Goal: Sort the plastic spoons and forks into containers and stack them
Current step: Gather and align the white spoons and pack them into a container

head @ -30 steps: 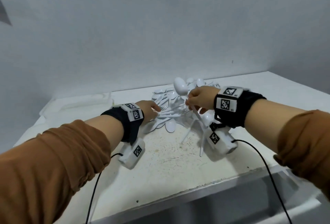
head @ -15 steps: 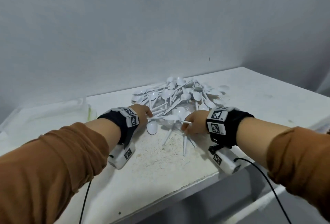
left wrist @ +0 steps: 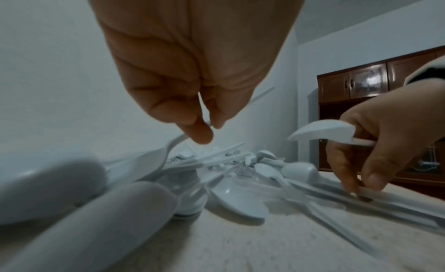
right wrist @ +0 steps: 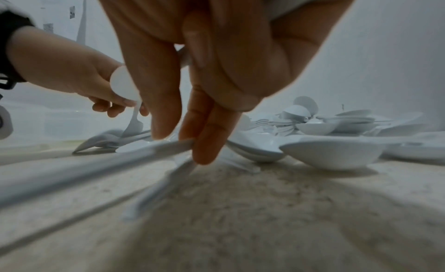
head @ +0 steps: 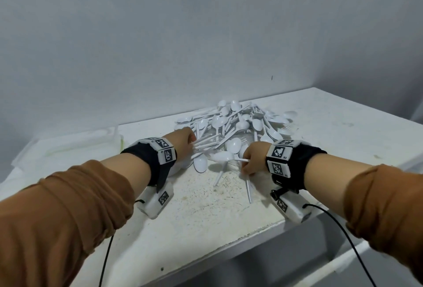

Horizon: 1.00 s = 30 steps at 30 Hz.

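Dozens of white plastic spoons and forks lie tangled in a pile point(head: 238, 124) on the table point(head: 206, 213), against the wall point(head: 206, 34). Both hands work at the pile's near edge.

At the pile's near left corner, the left hand point(head: 183, 142) has thumb and forefinger pinched on a thin white handle point(left wrist: 178, 141); in the left wrist view that handle curves down into the heap (whether it ends in a bowl or in tines cannot be told). Handles fan out from the pile just right of this hand.

At the pile's near right corner, the right hand point(head: 253, 158) grips a spoon point(head: 223, 156) by its handle, bowl pointing left and raised off the table, as the left wrist view shows point(left wrist: 325, 132). Its lower fingertips point(right wrist: 204, 152) also press down on a handle point(right wrist: 135, 158) lying flat on the table; how many pieces this hand holds in all cannot be told.

Nearer than the pile, between the hands, a loose spoon point(head: 201, 164) lies bowl up, and two or three handles run toward the table's near edge.

Left of the pile, well apart from it, translucent containers point(head: 75, 147) sit by the wall. Brown sleeves point(head: 68, 206) cover both forearms, and each wrist carries a black band with printed markers point(head: 280, 158).
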{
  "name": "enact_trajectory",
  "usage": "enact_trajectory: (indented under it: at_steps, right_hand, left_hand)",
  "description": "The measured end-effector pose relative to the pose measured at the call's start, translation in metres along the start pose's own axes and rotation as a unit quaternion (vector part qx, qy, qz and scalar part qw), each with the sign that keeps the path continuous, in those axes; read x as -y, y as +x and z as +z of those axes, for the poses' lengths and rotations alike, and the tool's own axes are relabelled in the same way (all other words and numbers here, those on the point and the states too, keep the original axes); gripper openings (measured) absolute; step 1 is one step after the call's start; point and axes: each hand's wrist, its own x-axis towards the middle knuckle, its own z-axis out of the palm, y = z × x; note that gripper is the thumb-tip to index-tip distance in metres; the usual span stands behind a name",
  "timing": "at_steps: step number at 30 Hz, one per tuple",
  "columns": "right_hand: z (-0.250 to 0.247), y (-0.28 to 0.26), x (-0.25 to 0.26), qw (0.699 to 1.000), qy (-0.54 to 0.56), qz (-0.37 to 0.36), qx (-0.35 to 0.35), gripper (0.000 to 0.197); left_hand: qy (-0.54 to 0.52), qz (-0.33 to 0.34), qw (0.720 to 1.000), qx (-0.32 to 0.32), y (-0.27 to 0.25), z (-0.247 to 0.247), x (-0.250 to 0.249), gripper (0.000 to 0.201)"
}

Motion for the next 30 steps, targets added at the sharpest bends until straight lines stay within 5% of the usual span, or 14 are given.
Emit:
enact_trajectory:
  at_steps: [7, 13, 18, 23, 27, 30]
  right_hand:
    - [0.000, -0.019, 0.010, 0.996, 0.083, 0.030, -0.021, 0.018]
    - [-0.011, -0.049, 0.024, 0.982, 0.163, 0.055, -0.080, 0.019]
    - [-0.021, -0.068, 0.037, 0.976, 0.158, 0.090, -0.120, 0.039]
    - [-0.032, -0.075, 0.042, 0.973, 0.160, 0.107, -0.126, 0.014]
    - [-0.048, -0.074, 0.025, 0.968, 0.180, 0.089, -0.151, 0.018]
    - [-0.060, -0.062, 0.003, 0.976, 0.122, 0.078, -0.162, 0.027]
  left_hand:
    - [-0.200, 0.007, 0.979, -0.041, -0.029, -0.012, 0.003, 0.003]
    - [-0.438, -0.050, 0.897, 0.018, -0.055, -0.030, 0.011, 0.024]
    - [-0.387, -0.016, 0.922, 0.017, -0.078, -0.035, 0.023, 0.020]
    - [-0.315, -0.003, 0.949, 0.006, -0.085, -0.041, 0.022, 0.032]
    - [-0.316, -0.001, 0.949, -0.009, -0.078, -0.041, 0.011, 0.064]
    - [-0.259, -0.003, 0.966, 0.005, -0.062, -0.035, -0.002, 0.059]
